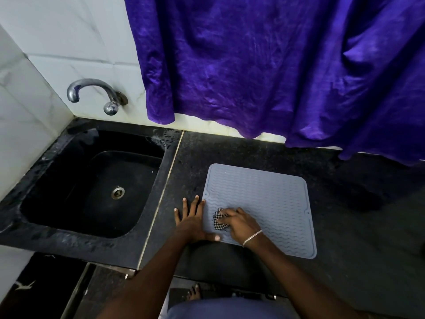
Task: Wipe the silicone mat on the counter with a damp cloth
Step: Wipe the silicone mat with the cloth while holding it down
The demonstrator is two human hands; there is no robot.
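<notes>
Grey ribbed silicone mat, right hand bunching checked cloth, left hand flat

Mat lies on counter, right of sink.

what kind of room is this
Most likely a home kitchen: a dark stone counter with a built-in sink, a wall tap on white tiles, and a grey silicone mat being wiped.
</notes>
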